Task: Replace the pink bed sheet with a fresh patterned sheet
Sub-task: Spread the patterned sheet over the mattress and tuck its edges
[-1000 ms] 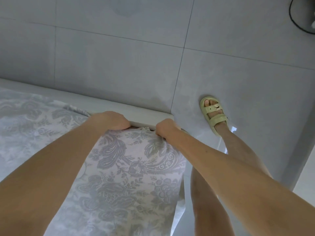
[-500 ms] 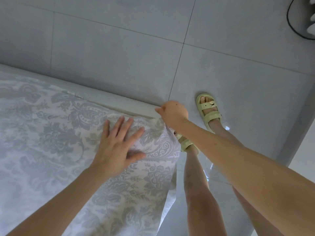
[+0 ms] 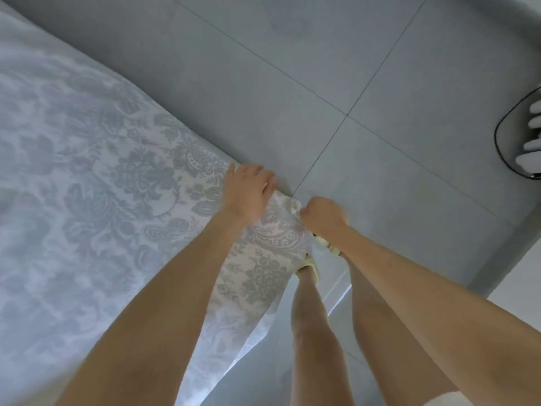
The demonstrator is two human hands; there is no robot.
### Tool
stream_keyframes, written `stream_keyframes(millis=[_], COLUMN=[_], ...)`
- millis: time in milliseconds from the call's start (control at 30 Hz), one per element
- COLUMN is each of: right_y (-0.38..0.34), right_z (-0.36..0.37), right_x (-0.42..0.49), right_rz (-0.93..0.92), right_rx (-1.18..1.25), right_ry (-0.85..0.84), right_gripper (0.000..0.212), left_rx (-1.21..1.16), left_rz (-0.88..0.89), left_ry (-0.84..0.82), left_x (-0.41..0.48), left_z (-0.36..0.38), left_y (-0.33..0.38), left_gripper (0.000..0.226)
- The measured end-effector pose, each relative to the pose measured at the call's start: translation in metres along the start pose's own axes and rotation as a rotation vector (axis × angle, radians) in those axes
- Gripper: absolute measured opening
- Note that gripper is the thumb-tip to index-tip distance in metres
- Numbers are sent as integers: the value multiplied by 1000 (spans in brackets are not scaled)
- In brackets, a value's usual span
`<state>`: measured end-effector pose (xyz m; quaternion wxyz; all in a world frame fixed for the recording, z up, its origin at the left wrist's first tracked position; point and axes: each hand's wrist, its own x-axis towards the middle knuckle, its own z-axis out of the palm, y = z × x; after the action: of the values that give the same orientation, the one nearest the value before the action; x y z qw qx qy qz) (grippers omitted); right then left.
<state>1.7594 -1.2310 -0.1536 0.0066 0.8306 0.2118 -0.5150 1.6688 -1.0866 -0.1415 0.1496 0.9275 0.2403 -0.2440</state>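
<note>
Left hand [image 3: 248, 191]: on patterned sheet [image 3: 117, 200] corner; fingers blurred, grip unclear.
Right hand [image 3: 322, 215]: fingers pinch sheet edge.
Floor [image 3: 380, 68]: open tiles beyond corner.

The sheet [image 3: 117, 186] is printed with grey-blue flowers and paisley scrolls on a white ground. The floor [image 3: 380, 177] is laid in plain grey tiles, divided by thin dark lines. The sandals [image 3: 311, 263] are coloured pale yellow-green. A black cable [image 3: 501, 124] is seen beside a white object [image 3: 534, 124].
</note>
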Motion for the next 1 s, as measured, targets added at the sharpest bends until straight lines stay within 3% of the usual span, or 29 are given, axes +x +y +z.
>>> stream_keyframes(millis=[67,167,333,533,767,867,1000], right_y=[-13,-49,-117,-175,-252,-262,-259], right_z=[-23,-53,-69,-27,110,183,298], right_x=[-17,-60,-143,-252,-449,-524,-599], right_rz=[-108,-347,-683,-1003,-1459,-1570,-1652], right_rx=[-120,-290,-440,-654,-946,-997,-1062], right_ry=[114,182,107,-50,-248,-292,-304], right_gripper=[22,19,25,25,26,38,26], left_rx=[-107,-129,-328,-563,-831,-888,-951], left_rz=[-109,-334,-753,-1185,-1827,-1978,-2108], left_ry=[168,181,198,318,622,708,770], left_x=[-33,-96,-230,-411,-667,-751,-856], left_z=[-26,-56,-82,-71,-16,23,88], left_y=[-18,-47,-65,-34,39,66,92], left_gripper=[40,33,35,31,27,26,17])
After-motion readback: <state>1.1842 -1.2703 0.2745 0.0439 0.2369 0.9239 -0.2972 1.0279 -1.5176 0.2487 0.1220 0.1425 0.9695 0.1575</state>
